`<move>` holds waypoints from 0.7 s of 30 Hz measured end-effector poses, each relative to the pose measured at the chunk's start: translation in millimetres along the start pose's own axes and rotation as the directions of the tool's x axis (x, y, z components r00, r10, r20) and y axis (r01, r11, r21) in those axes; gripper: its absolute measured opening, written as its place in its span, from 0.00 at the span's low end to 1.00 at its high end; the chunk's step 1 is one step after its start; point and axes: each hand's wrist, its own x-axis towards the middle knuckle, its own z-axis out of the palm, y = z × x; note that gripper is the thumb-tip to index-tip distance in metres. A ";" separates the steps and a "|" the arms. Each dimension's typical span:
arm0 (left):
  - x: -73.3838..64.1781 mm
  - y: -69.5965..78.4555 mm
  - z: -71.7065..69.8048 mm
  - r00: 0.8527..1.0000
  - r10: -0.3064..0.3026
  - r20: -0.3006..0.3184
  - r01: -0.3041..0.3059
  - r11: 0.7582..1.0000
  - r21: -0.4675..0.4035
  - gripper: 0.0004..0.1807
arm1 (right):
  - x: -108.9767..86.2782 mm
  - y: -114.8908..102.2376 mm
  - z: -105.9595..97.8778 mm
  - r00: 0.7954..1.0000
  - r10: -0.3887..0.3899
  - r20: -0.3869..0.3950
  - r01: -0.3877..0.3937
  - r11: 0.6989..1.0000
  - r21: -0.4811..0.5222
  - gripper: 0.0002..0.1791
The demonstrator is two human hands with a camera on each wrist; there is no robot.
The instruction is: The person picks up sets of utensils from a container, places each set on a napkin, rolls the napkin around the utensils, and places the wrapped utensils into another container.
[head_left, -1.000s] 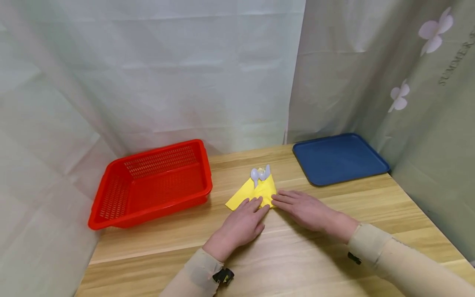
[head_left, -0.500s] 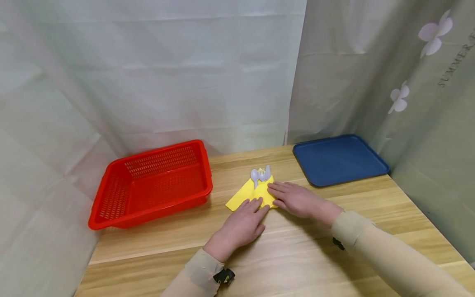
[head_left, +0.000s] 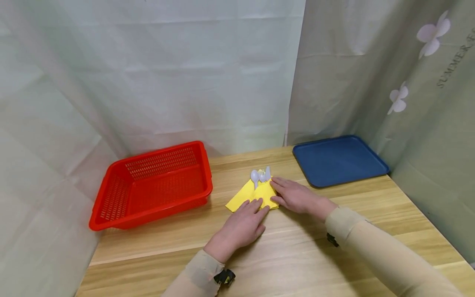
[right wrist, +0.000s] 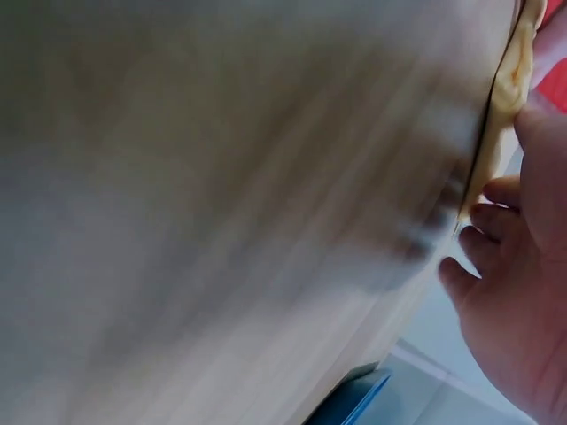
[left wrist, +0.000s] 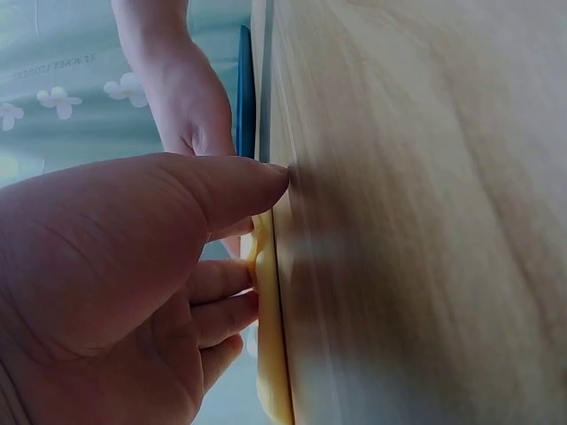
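A folded yellow napkin (head_left: 243,198) lies on the table with its right part folded over the cutlery. Out of its top stick a pale spoon (head_left: 254,176), a fork (head_left: 262,175) and a knife (head_left: 268,173); their handles are hidden under the cloth. My left hand (head_left: 243,225) rests its extended fingertips on the napkin's lower edge. From the right, my right hand (head_left: 297,196) touches the napkin's right edge with fingers extended. In the left wrist view the fingertips (left wrist: 235,310) meet the napkin (left wrist: 273,354); the right wrist view shows the right hand (right wrist: 523,266) beside it.
A red perforated basket (head_left: 189,198) stands at the left of the wooden table (head_left: 282,264). A blue tray (head_left: 341,161) lies at the back right. Pale curtains (head_left: 185,74) hang behind and along both sides.
My right hand has moved up and slightly left along the napkin's right edge, pressing over it and then shifting to its side. My left hand stays in place on the lower edge.
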 end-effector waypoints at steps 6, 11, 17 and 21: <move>-0.1 -0.9 0.0 1.000 -0.006 0.007 0.006 1.000 -0.005 0.34 | -14.1 -17.4 -0.6 0.990 -0.128 -0.060 0.123 0.989 -0.082 0.31; 0.6 -0.8 -1.2 1.000 -0.014 0.004 0.014 1.000 0.000 0.36 | -28.3 -32.0 2.9 0.981 -0.185 -0.059 0.178 0.977 -0.118 0.29; -1.0 -3.4 -0.5 1.000 -0.018 0.006 0.019 1.000 -0.024 0.37 | -35.0 -40.2 6.9 0.983 -0.177 -0.040 0.171 0.978 -0.120 0.31; -1.8 -6.3 1.9 1.000 -0.021 -0.004 0.021 0.998 -0.064 0.36 | -36.9 -42.5 9.1 0.986 -0.165 -0.037 0.159 0.979 -0.126 0.33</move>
